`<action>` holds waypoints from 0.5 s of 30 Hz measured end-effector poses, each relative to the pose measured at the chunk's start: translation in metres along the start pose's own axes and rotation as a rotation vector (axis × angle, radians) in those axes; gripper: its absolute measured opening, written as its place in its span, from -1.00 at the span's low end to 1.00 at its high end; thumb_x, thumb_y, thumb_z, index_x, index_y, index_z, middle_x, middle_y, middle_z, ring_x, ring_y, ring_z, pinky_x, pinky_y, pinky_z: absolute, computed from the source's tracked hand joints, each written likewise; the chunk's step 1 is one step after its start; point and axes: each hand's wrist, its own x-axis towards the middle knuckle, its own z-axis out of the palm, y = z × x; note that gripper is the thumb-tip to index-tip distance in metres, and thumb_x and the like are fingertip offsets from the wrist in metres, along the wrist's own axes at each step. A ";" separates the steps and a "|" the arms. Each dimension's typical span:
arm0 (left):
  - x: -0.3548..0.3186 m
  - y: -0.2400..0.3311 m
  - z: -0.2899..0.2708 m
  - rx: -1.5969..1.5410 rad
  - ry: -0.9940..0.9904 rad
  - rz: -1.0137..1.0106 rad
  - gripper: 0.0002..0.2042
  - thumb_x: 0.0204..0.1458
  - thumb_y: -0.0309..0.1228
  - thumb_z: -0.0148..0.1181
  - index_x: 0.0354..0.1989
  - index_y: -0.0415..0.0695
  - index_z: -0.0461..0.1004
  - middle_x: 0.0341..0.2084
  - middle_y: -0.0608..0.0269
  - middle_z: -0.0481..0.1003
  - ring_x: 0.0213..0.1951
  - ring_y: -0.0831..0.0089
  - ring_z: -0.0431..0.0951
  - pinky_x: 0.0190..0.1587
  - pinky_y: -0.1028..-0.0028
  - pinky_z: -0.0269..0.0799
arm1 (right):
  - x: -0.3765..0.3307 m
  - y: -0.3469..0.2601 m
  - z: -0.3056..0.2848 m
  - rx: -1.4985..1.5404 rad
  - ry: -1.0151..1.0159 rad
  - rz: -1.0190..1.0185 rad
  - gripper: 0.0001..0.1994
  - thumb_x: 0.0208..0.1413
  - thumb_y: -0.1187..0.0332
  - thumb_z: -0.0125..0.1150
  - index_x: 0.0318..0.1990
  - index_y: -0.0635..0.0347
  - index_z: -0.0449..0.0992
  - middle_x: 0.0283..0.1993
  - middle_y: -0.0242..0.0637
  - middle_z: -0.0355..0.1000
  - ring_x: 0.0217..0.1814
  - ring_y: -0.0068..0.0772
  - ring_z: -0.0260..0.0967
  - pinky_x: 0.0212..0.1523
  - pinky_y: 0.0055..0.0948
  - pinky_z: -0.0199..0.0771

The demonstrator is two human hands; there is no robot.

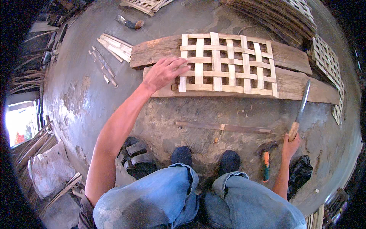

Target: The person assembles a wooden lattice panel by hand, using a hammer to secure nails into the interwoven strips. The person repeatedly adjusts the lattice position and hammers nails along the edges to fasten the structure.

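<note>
A flat panel [228, 65] woven from pale split strips in an open lattice lies across two thick wooden planks [293, 82]. My left hand [166, 71] is at the panel's left edge, its fingers pressed together over the border strip; the thumb is hard to make out. Out to the right, my right hand [291, 144] is closed around the wooden handle of a long knife [303, 101]. The blade points up and away, its tip in front of the near plank and apart from the panel.
A flat wooden strip [225, 127] lies before my feet. To its right are a hammer [266, 164] and a black plastic bag [300, 171]. Far left lie loose pale strips [114, 47] and a wooden-handled tool [129, 23]. More woven panels [328, 61] rest far right; sandals [138, 154] sit left.
</note>
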 end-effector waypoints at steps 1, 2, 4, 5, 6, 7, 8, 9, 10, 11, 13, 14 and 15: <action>0.003 0.000 -0.003 -0.037 0.042 -0.012 -0.56 -0.07 -0.44 0.16 0.06 0.19 0.43 0.08 0.44 0.38 0.10 0.39 0.40 0.09 0.33 0.37 | 0.002 0.003 0.001 0.024 -0.021 0.016 -0.38 0.04 0.18 0.29 0.15 0.45 0.28 0.11 0.15 0.30 0.15 0.15 0.26 0.18 -0.11 0.24; 0.006 0.002 -0.005 -0.072 0.095 -0.031 -0.58 -0.06 -0.43 0.16 0.05 0.18 0.44 0.07 0.45 0.39 0.09 0.39 0.40 0.09 0.33 0.37 | 0.004 0.006 0.000 0.048 -0.043 0.030 -0.37 0.04 0.18 0.30 0.16 0.45 0.27 0.12 0.14 0.30 0.16 0.14 0.26 0.19 -0.12 0.24; 0.012 0.007 -0.011 -0.135 0.200 -0.071 -0.61 -0.05 -0.42 0.16 0.02 0.18 0.45 0.05 0.46 0.40 0.08 0.39 0.40 0.08 0.33 0.37 | 0.003 0.010 0.000 0.133 -0.036 0.072 -0.36 0.03 0.19 0.30 0.18 0.45 0.25 0.13 0.13 0.30 0.18 0.11 0.25 0.20 -0.15 0.23; 0.021 0.012 -0.022 -0.149 0.276 -0.092 -0.68 -0.01 -0.41 0.16 -0.02 0.10 0.46 -0.02 0.42 0.45 0.04 0.34 0.43 0.06 0.30 0.36 | -0.002 0.009 -0.001 0.195 -0.011 0.103 -0.36 0.03 0.20 0.29 0.19 0.43 0.24 0.14 0.12 0.30 0.19 0.09 0.25 0.20 -0.16 0.23; 0.031 0.013 -0.030 -0.210 0.341 -0.104 -0.69 -0.02 -0.40 0.16 -0.04 0.05 0.46 -0.04 0.35 0.46 0.03 0.29 0.44 0.06 0.29 0.36 | -0.003 0.006 -0.001 0.257 0.014 0.134 -0.36 0.03 0.22 0.29 0.20 0.42 0.23 0.15 0.11 0.30 0.21 0.07 0.24 0.21 -0.17 0.23; 0.038 0.014 -0.037 -0.268 0.403 -0.118 -0.70 -0.02 -0.40 0.15 -0.05 0.01 0.47 -0.05 0.29 0.48 0.02 0.25 0.45 0.07 0.27 0.35 | -0.003 -0.010 -0.008 0.292 0.002 0.147 -0.35 0.02 0.23 0.29 0.21 0.40 0.22 0.16 0.10 0.29 0.21 0.06 0.25 0.21 -0.18 0.23; 0.040 0.012 -0.048 -0.313 0.453 -0.136 -0.70 -0.03 -0.40 0.15 -0.06 -0.04 0.47 -0.06 0.22 0.50 0.02 0.20 0.46 0.07 0.25 0.35 | -0.006 -0.038 -0.022 0.341 -0.023 0.156 -0.34 0.01 0.25 0.29 0.22 0.39 0.20 0.17 0.09 0.29 0.22 0.05 0.25 0.21 -0.18 0.23; 0.049 0.012 -0.056 -0.359 0.519 -0.177 -0.74 -0.02 -0.37 0.14 -0.13 -0.10 0.47 -0.14 0.16 0.51 -0.03 0.13 0.48 0.04 0.25 0.34 | -0.005 -0.059 -0.038 0.382 -0.037 0.168 -0.33 -0.01 0.26 0.28 0.23 0.37 0.19 0.17 0.09 0.29 0.22 0.04 0.25 0.21 -0.18 0.24; 0.057 0.012 -0.063 -0.387 0.554 -0.214 -0.77 0.01 -0.38 0.12 -0.14 -0.11 0.46 -0.16 0.17 0.52 -0.06 0.15 0.48 0.01 0.26 0.36 | -0.001 -0.071 -0.047 0.471 -0.024 0.092 -0.32 -0.01 0.27 0.28 0.24 0.36 0.18 0.17 0.08 0.29 0.21 0.03 0.26 0.21 -0.19 0.24; 0.064 0.012 -0.066 -0.422 0.589 -0.251 -0.80 0.05 -0.39 0.11 -0.16 -0.11 0.46 -0.17 0.19 0.52 -0.08 0.16 0.49 -0.01 0.27 0.38 | 0.004 -0.081 -0.055 0.552 -0.009 0.017 -0.32 -0.02 0.28 0.27 0.25 0.34 0.17 0.17 0.07 0.29 0.20 0.03 0.27 0.20 -0.19 0.25; 0.077 0.010 -0.067 -0.479 0.691 -0.279 -0.86 0.17 -0.38 0.03 -0.22 -0.18 0.43 -0.30 0.11 0.50 -0.23 0.08 0.49 -0.15 0.28 0.40 | 0.014 -0.115 -0.080 0.567 -0.006 -0.162 -0.30 -0.04 0.30 0.26 0.27 0.31 0.15 0.18 0.06 0.29 0.18 0.01 0.29 0.21 -0.19 0.26; 0.077 0.008 -0.067 -0.475 0.641 -0.359 -0.85 0.19 -0.38 0.01 -0.24 -0.20 0.41 -0.34 0.08 0.47 -0.28 0.06 0.47 -0.20 0.27 0.38 | 0.015 -0.144 -0.097 0.503 -0.022 -0.259 -0.29 -0.05 0.31 0.26 0.28 0.30 0.14 0.18 0.05 0.29 0.18 0.00 0.30 0.22 -0.19 0.25; 0.074 0.009 -0.066 -0.474 0.590 -0.445 -0.84 0.21 -0.37 -0.01 -0.27 -0.22 0.39 -0.38 0.06 0.44 -0.32 0.04 0.45 -0.24 0.27 0.37 | 0.015 -0.178 -0.116 0.482 -0.043 -0.389 -0.28 -0.06 0.34 0.26 0.30 0.29 0.14 0.18 0.04 0.30 0.21 0.01 0.29 0.24 -0.19 0.24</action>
